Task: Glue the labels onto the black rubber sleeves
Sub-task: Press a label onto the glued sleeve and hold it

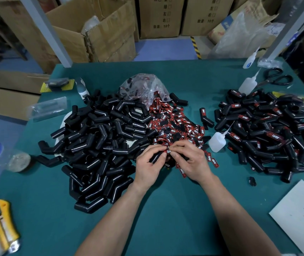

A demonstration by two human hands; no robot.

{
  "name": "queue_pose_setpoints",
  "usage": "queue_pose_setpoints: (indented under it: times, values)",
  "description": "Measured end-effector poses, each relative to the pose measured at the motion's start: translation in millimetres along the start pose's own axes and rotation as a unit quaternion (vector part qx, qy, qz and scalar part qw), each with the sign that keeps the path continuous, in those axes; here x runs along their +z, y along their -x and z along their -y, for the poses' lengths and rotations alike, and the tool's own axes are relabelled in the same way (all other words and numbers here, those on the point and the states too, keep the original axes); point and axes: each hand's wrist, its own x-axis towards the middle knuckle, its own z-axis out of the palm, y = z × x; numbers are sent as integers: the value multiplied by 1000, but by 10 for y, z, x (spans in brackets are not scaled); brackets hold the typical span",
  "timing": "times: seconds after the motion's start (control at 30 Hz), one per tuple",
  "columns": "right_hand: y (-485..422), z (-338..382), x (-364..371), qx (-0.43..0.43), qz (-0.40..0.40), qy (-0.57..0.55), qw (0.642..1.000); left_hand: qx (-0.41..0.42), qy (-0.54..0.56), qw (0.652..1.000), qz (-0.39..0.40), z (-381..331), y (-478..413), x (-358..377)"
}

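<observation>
A big heap of bare black rubber sleeves (99,137) covers the left half of the green table (166,209). Red-and-black labels (177,124) spill from a clear plastic bag (143,87) into a pile at the centre. On the right lies a heap of sleeves with labels on them (265,130). My left hand (151,163) holds a black sleeve (156,157) at the front of the label pile. My right hand (190,161) pinches a small label (167,150) against it, fingertips of both hands meeting. A white glue bottle (217,141) stands just right of my right hand.
Two more glue bottles (248,85) and black scissors (275,78) sit at the back right. A yellow utility knife (4,224) and a tape roll (19,161) lie at the left edge, white paper (299,217) at the front right. Cardboard boxes (95,32) stand behind the table.
</observation>
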Motion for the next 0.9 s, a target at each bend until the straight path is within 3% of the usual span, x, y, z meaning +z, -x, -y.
queue_pose_setpoints:
  times: [0.1,0.4,0.63,0.7,0.8,0.9]
  values:
    - [-9,6,9,1,-6,-1,1000,35,-36,999,3,27,0,0]
    - [-22,19,24,-2,11,10,1000,32,-65,997,-11,76,13,6]
    - [-17,13,-26,47,22,-36,998,58,-86,995,6,100,25,26]
    - [-52,10,-45,80,-24,-39,996,69,-112,991,3,106,30,50]
    - [-204,-2,-38,182,-166,-16,969,89,-152,984,-34,152,24,49]
    - [-430,-126,-82,226,-240,76,941,154,-291,941,-79,202,-13,-18]
